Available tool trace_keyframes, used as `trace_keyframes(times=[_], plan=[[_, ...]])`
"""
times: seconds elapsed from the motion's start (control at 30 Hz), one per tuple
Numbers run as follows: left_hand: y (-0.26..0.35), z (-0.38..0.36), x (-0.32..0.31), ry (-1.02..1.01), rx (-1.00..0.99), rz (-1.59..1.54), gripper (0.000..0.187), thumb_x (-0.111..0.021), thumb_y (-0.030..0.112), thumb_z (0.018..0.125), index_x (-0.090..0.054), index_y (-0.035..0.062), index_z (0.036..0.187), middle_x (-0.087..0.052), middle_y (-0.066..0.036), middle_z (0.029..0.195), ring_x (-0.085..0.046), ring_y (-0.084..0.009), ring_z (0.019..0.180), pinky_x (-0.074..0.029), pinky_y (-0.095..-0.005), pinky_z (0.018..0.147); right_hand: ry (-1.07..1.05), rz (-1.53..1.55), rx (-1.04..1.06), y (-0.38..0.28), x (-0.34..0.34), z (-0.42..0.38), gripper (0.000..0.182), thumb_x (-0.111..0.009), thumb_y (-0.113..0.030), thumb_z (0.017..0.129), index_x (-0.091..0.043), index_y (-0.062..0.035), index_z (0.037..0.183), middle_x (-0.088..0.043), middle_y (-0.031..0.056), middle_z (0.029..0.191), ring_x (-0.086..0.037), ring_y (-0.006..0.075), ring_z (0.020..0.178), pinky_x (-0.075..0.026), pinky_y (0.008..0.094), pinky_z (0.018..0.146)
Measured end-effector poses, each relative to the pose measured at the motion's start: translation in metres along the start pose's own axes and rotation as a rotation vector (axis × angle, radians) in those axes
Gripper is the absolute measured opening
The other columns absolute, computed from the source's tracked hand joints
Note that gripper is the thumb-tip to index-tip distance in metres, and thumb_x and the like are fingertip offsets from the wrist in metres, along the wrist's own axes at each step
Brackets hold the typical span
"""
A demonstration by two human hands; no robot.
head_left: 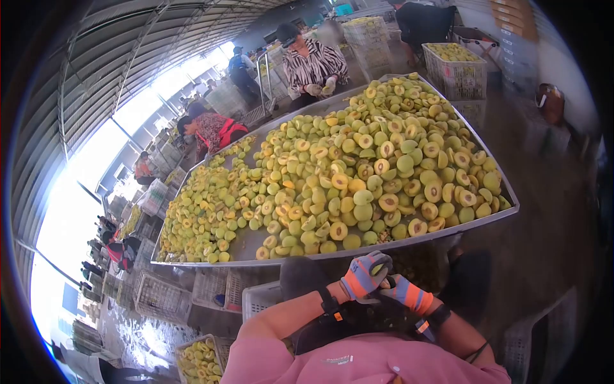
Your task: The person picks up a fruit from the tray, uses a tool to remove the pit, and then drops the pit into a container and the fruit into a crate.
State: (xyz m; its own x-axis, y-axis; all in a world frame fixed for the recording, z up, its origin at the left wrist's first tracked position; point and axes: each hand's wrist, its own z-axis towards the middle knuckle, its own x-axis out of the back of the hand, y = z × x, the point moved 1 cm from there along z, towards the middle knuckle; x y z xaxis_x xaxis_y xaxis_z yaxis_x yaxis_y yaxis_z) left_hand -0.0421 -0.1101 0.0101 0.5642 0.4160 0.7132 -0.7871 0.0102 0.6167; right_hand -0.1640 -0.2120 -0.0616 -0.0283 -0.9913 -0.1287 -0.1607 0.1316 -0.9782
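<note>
The hands meet low in the view, just below the near rim of the desk and close to the person's pink-clad chest. The left hand (366,274), in a grey knit glove with orange and purple bands, is curled around a small yellow-green fruit (377,269), of which only a sliver shows between the fingers. The right hand (404,291), in the same kind of glove, presses against the left from the side, its fingers folded in; whether it grips anything of its own cannot be told, as the spot where the hands touch is dark and blurred. Black straps circle both wrists.

Just above the hands runs the edge of the long grey metal tray-like desk (268,238), which stretches away and to the left. It is heaped with halved yellow-green fruit (358,173), many lying cut side up with a brown pit hollow, the pile thickest on the right half and thinner towards the near left corner.

Under and left of the desk stand white plastic mesh crates (211,288), one at the bottom edge holding cut fruit (198,358). At the far side of the desk a person in a black-and-white striped top (314,64) stands with gloved hands, and a person in a red patterned top (214,131) bends over the left stretch. Another white crate filled with fruit (454,67) stands beyond the far right corner.
</note>
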Motion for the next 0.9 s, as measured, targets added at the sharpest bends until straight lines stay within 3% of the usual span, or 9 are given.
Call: trace_keyframes(times=[0.07, 0.17, 0.27, 0.37, 0.47, 0.57, 0.67, 0.8, 0.9], plan=[[-0.014, -0.002, -0.01, 0.007, 0.138, -0.156, 0.017, -0.059, 0.008, 0.086, -0.065, 0.001, 0.101, -0.067, -0.012, 0.092, -0.066, -0.0235, 0.082, -0.052, -0.0318, 0.072, 0.004, -0.06, -0.003, 0.004, 0.002, 0.004, 0.031, -0.071, -0.029, 0.085, -0.067, -0.0055, 0.104, -0.066, 0.0028, 0.084, -0.059, 0.01, 0.077, -0.048, 0.0279, 0.068], [-0.026, -0.006, -0.019, -0.137, 0.549, -0.744, 0.019, -0.058, 0.01, 0.088, -0.064, 0.0003, 0.104, -0.066, -0.009, 0.092, -0.064, -0.0193, 0.081, -0.052, -0.0318, 0.072, -0.054, 0.107, -0.127, -0.001, 0.006, -0.004, 0.028, -0.069, -0.026, 0.085, -0.067, -0.0054, 0.104, -0.065, 0.0023, 0.08, -0.06, 0.0106, 0.074, -0.048, 0.0274, 0.066], [-0.026, 0.001, -0.006, -0.281, 0.387, -0.624, 0.021, -0.06, 0.01, 0.089, -0.063, -0.0007, 0.107, -0.066, -0.008, 0.095, -0.062, -0.0171, 0.083, -0.051, -0.0313, 0.074, -0.139, 0.28, -0.125, -0.002, 0.006, -0.006, 0.027, -0.069, -0.025, 0.085, -0.066, -0.0056, 0.104, -0.065, 0.0009, 0.081, -0.06, 0.0104, 0.074, -0.048, 0.0268, 0.066], [-0.002, 0.0, 0.002, -0.123, 0.234, -0.527, 0.021, -0.059, 0.009, 0.089, -0.063, -0.0016, 0.107, -0.065, -0.009, 0.097, -0.061, -0.0163, 0.085, -0.05, -0.0297, 0.076, -0.249, 0.412, -0.141, -0.022, 0.01, -0.014, 0.029, -0.068, -0.024, 0.086, -0.066, -0.0058, 0.107, -0.064, 0.0, 0.086, -0.059, 0.0093, 0.074, -0.048, 0.0257, 0.065], [0.007, -0.005, 0.007, -0.059, 0.028, -0.356, 0.02, -0.06, 0.008, 0.089, -0.063, -0.0024, 0.106, -0.063, -0.009, 0.098, -0.06, -0.0162, 0.087, -0.049, -0.0292, 0.078, -0.292, 0.335, 0.007, -0.041, 0.002, -0.02, 0.028, -0.066, -0.024, 0.088, -0.064, -0.0058, 0.109, -0.062, -0.0008, 0.09, -0.058, 0.0082, 0.073, -0.047, 0.0242, 0.065], [0.02, -0.004, 0.011, -0.107, 0.178, -0.624, 0.019, -0.058, 0.009, 0.09, -0.063, -0.0034, 0.104, -0.062, -0.009, 0.094, -0.059, -0.0162, 0.085, -0.048, -0.0298, 0.077, -0.324, 0.581, -0.176, -0.044, -0.003, -0.03, 0.025, -0.064, -0.022, 0.089, -0.061, -0.0061, 0.108, -0.059, -0.001, 0.085, -0.054, 0.0081, 0.065, -0.044, 0.0231, 0.057], [0.013, 0.001, 0.008, -0.124, 0.249, -0.802, 0.02, -0.056, 0.012, 0.092, -0.062, -0.0035, 0.101, -0.062, -0.008, 0.09, -0.058, -0.0158, 0.083, -0.048, -0.03, 0.076, -0.438, 0.961, -0.231, -0.027, -0.006, -0.03, 0.02, -0.063, -0.02, 0.09, -0.058, -0.0062, 0.104, -0.054, -0.001, 0.077, -0.049, 0.0086, 0.054, -0.038, 0.0227, 0.047], [0.008, 0.005, 0.001, -0.067, 0.258, -0.791, 0.02, -0.053, 0.015, 0.093, -0.062, -0.0022, 0.098, -0.062, -0.007, 0.084, -0.059, -0.0153, 0.081, -0.048, -0.0289, 0.075, -0.415, 1.044, -0.226, -0.014, -0.008, -0.026, 0.018, -0.062, -0.018, 0.091, -0.055, -0.0046, 0.1, -0.05, -0.0002, 0.07, -0.044, 0.0087, 0.047, -0.034, 0.0226, 0.041], [0.0, 0.002, -0.012, 0.177, 0.018, -0.321, 0.018, -0.052, 0.013, 0.092, -0.062, -0.0014, 0.098, -0.065, -0.008, 0.089, -0.061, -0.0155, 0.083, -0.048, -0.029, 0.076, -0.403, 1.028, -0.181, -0.011, -0.005, -0.024, 0.016, -0.06, -0.017, 0.092, -0.055, -0.0037, 0.099, -0.049, -0.0006, 0.068, -0.044, 0.0087, 0.047, -0.034, 0.0229, 0.041]])
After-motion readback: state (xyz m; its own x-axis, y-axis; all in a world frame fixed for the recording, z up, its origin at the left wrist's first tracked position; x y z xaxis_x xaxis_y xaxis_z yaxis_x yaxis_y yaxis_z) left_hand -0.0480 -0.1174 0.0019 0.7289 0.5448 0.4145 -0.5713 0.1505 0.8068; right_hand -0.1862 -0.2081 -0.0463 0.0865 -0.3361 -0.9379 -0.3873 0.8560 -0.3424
